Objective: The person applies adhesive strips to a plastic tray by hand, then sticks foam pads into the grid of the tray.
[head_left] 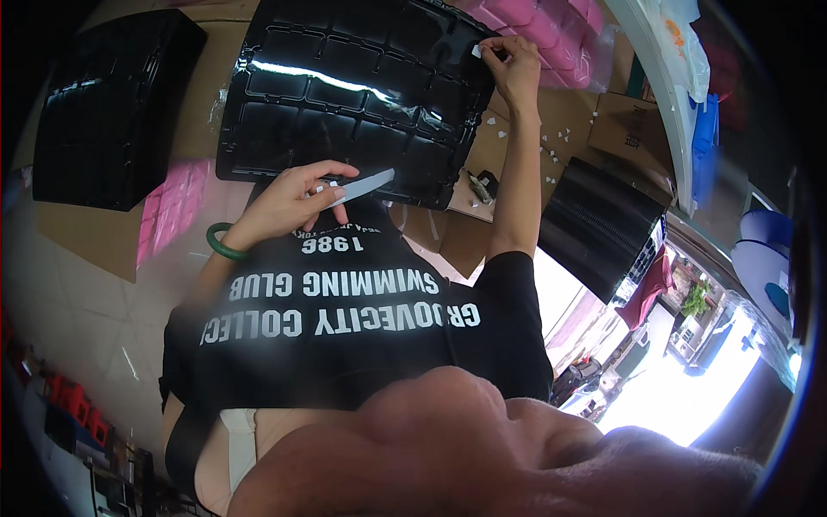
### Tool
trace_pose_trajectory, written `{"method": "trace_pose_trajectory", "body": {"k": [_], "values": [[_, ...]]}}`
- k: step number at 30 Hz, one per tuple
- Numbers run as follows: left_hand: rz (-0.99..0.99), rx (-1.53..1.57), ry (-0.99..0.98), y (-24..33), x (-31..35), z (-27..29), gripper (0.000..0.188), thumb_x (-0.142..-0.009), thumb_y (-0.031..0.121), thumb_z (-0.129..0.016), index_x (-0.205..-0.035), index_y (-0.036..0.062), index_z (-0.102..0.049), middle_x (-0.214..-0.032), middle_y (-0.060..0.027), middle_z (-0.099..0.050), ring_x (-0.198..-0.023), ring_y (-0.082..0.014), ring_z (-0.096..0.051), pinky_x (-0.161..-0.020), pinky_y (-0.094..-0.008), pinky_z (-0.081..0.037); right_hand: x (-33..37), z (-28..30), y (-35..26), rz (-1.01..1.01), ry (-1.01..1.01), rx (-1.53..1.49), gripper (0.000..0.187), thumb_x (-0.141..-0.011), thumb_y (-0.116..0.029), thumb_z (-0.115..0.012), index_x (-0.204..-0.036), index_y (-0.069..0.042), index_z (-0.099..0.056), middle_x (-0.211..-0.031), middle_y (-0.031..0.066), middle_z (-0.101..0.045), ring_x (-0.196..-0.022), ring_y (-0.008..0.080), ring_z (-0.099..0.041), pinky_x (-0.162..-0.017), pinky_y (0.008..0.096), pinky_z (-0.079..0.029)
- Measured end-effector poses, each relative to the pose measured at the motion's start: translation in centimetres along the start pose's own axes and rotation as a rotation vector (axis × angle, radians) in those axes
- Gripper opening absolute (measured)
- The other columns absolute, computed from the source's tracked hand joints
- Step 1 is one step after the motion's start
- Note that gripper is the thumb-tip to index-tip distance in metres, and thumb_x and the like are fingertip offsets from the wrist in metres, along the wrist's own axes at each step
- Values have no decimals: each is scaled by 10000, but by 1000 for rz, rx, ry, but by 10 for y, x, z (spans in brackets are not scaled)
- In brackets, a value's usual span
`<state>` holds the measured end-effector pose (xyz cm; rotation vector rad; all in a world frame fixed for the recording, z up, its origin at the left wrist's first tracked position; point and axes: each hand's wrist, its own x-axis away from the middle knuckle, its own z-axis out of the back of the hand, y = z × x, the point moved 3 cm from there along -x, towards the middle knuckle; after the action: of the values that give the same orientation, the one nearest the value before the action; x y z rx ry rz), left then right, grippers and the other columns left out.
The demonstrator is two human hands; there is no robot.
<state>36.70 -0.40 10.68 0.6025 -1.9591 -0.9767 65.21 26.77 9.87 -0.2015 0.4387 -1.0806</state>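
Note:
In front of me lies a large glossy black plastic tray (pixel 345 95), moulded in rows of rectangular compartments. My right hand (pixel 515 73) is at its far right corner, thumb and fingers pinched on a small white piece (pixel 477 52) against the rim. Close to the tray's near edge, my left hand (pixel 314 194) grips a flat, pale grey strip (pixel 369 184) with a slanted end; its exact kind I cannot make out. Small white bits also show on that hand's fingers. A green bangle (pixel 226 242) circles my left wrist.
A stack of black trays (pixel 112 103) stands at the left, another black stack (pixel 599 224) at the right. Pink moulded trays (pixel 551 34) lie beyond my right hand. Scattered white scraps and a small dark tool (pixel 480 188) rest on the cardboard (pixel 508 164). A cardboard box (pixel 633 129) sits farther right.

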Motion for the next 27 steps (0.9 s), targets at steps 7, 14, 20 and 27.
{"method": "trace_pose_trajectory", "body": {"k": [7, 14, 20, 27], "values": [[-14, 12, 1, -1, 2, -3, 346, -984, 148, -522, -1311, 36, -541, -752, -44, -708, -453, -28, -474, -429, -185, -372, -4, 4, -4, 125, -104, -53, 104, -778, -150, -752, -877, -115, -761, -820, 18, -646, -793, 176, -539, -788, 310, -439], [-24, -31, -11, 0, 3, -6, 351, -985, 162, -532, -1313, 38, -540, -756, -44, -709, -452, -28, -470, -434, -183, -369, 15, 12, -5, -44, -35, -239, 145, -783, -140, -771, -915, -82, -760, -827, -4, -633, -775, 120, -503, -777, 268, -408], [23, -78, -66, 6, -5, -9, 354, -992, 165, -534, -1327, 48, -535, -778, -42, -713, -460, -29, -473, -441, -181, -368, 127, 40, -2, -470, 269, -624, 122, -813, -109, -760, -906, -34, -734, -779, -33, -617, -710, 44, -498, -646, 197, -390], [27, -168, -133, 2, -2, -5, 349, -984, 149, -548, -1316, 41, -556, -894, -52, -717, -607, -50, -540, -588, -190, -443, 344, 42, -1, -1173, -89, -436, 153, -806, -110, -672, -923, -21, -713, -781, 30, -684, -747, 65, -619, -701, 217, -486]]}}
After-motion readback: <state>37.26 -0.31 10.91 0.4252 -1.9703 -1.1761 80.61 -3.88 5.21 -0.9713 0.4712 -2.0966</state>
